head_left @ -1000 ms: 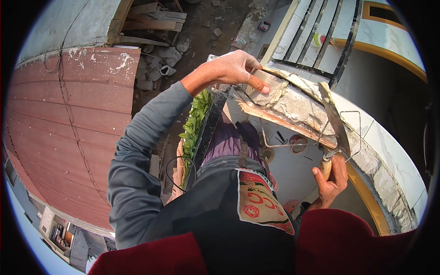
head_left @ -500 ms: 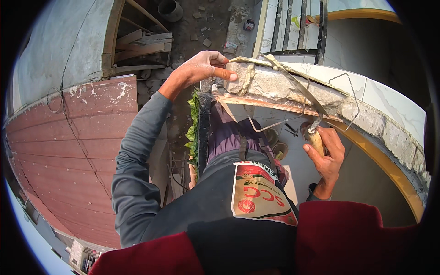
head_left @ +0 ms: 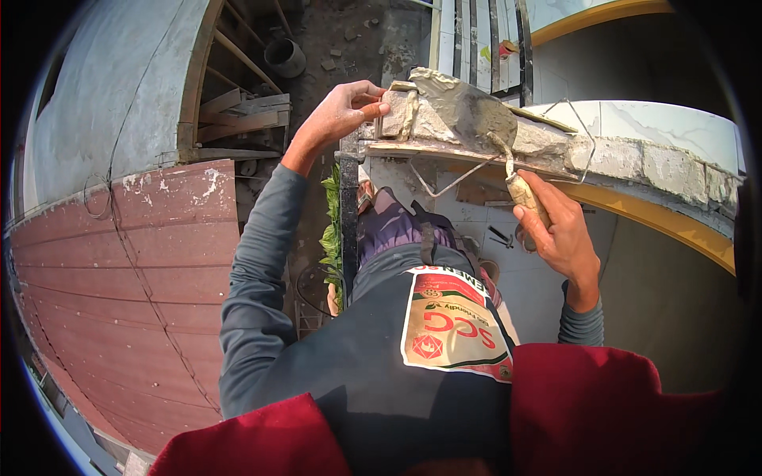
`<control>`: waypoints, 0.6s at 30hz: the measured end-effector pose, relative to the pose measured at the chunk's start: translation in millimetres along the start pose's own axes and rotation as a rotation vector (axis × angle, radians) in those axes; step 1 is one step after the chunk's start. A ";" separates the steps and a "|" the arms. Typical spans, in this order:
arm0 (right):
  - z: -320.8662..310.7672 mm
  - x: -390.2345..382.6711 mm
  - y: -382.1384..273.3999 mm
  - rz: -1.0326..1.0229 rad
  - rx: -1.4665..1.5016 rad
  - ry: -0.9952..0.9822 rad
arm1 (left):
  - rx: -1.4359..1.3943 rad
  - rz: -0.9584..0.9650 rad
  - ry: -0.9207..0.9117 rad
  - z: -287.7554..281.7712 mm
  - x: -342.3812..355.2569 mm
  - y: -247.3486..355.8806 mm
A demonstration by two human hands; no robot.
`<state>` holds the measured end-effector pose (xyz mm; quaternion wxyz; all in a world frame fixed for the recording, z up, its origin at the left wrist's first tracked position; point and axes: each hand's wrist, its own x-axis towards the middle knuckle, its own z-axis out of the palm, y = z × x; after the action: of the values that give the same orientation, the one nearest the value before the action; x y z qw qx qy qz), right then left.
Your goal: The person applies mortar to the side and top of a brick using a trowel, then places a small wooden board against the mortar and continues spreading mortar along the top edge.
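My right hand (head_left: 558,226) is closed round the wooden handle of a trowel (head_left: 525,195). The trowel's mortar-smeared blade lies broad against the top of a low block wall (head_left: 631,155), and a heap of wet mortar (head_left: 435,89) sits toward its tip. My left hand (head_left: 348,113) pinches the end block (head_left: 394,115) at the wall's left end, thumb on the near side; the other fingers are partly hidden behind it. Bent wire ties (head_left: 589,143) stick out of the wall near the trowel. A wooden strip (head_left: 397,147) runs along the wall's lower near edge.
A black metal post (head_left: 349,214) with green leaves (head_left: 330,230) stands below my left hand. To the left are reddish corrugated sheeting (head_left: 119,278) and stacked boards (head_left: 242,115). A yellow curved edge (head_left: 659,218) follows the wall on the right. A bucket (head_left: 285,58) stands far below.
The trowel has turned from edge-on to broadside and shifted left, its blade now against the wall top with mortar showing. My left hand stays at the wall's end; the view has shifted slightly.
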<state>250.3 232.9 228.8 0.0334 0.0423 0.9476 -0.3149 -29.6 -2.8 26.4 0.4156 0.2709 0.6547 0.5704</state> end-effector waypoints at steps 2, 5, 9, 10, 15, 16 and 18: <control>0.6 -3.2 -3.5 0.143 0.109 -0.059 | -0.005 0.006 -0.027 -4.3 0.7 0.3; 0.3 -6.6 -7.8 0.399 0.357 -0.151 | 0.025 0.012 -0.043 -4.0 -1.1 2.6; 7.6 -5.3 -10.8 0.570 0.613 -0.195 | 0.082 0.002 -0.074 -9.1 5.7 -2.6; 9.0 -4.8 -12.8 0.574 0.613 -0.196 | 0.080 0.001 -0.076 -9.6 6.7 -5.0; 14.0 -9.9 -20.1 0.627 0.675 -0.105 | -0.007 -0.054 -0.031 -9.1 2.3 2.7; 13.4 -11.1 -19.8 0.631 0.676 -0.106 | -0.010 -0.044 -0.055 -10.5 4.8 -2.7; 10.2 -13.5 -20.9 0.635 0.693 -0.079 | -0.038 -0.060 -0.037 -8.7 2.1 -4.8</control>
<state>262.0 209.3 234.3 0.1480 0.3265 0.7248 -0.5884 -37.5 -6.6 21.2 0.4494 0.2538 0.6438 0.5649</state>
